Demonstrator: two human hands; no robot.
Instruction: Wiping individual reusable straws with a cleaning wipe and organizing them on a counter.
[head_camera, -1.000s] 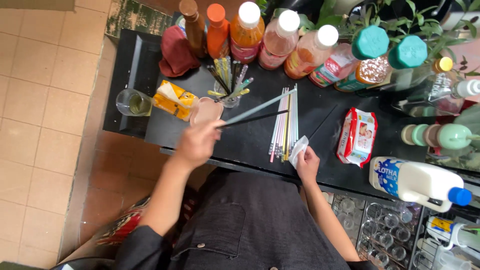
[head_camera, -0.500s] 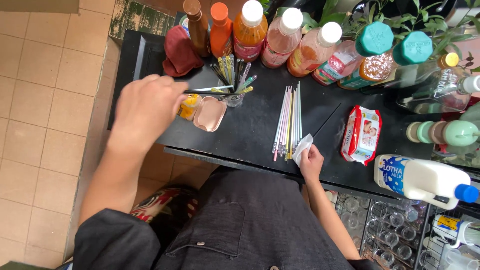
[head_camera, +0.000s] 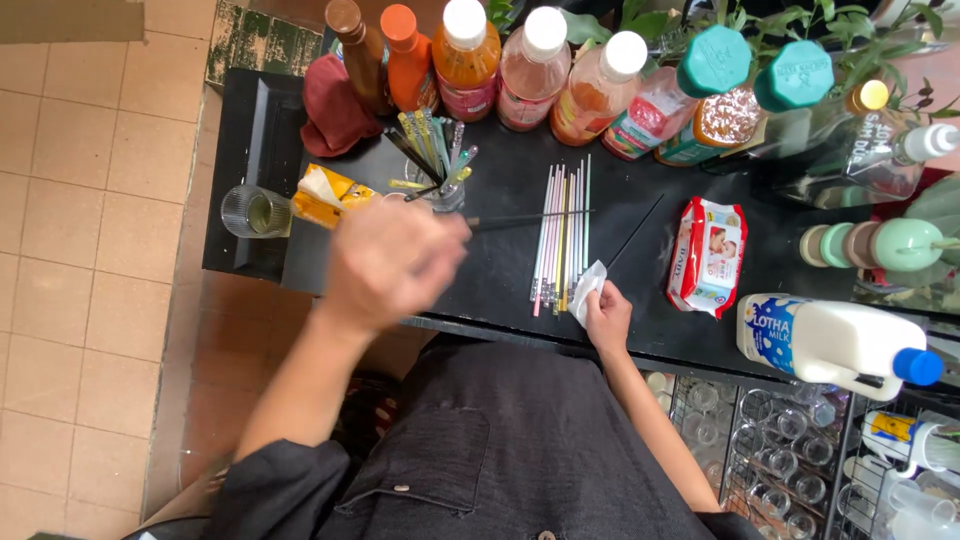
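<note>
My left hand (head_camera: 392, 262) is blurred with motion over the black counter (head_camera: 510, 290) and grips a thin black straw (head_camera: 530, 218) that points right across a row of several pastel straws (head_camera: 562, 237). My right hand (head_camera: 607, 318) rests near the counter's front edge, pinching a white wipe (head_camera: 587, 284) at the near end of the straws. A glass holder of mixed straws (head_camera: 438, 170) stands just beyond my left hand. Another thin black straw (head_camera: 635, 232) lies slanted to the right of the row.
Bottles of orange, pink and red drinks (head_camera: 530, 70) line the back. A wet-wipe pack (head_camera: 708, 256) and a milk jug (head_camera: 835, 343) lie at the right. A ribbed glass (head_camera: 247, 212), yellow packets (head_camera: 322, 195) and a red cloth (head_camera: 335, 105) sit at the left. Glasses fill a rack (head_camera: 770, 460) below.
My left hand went from the counter's middle out to the straw holder at the left, then came back toward the row with a black straw. My right hand stayed put on the wipe.
</note>
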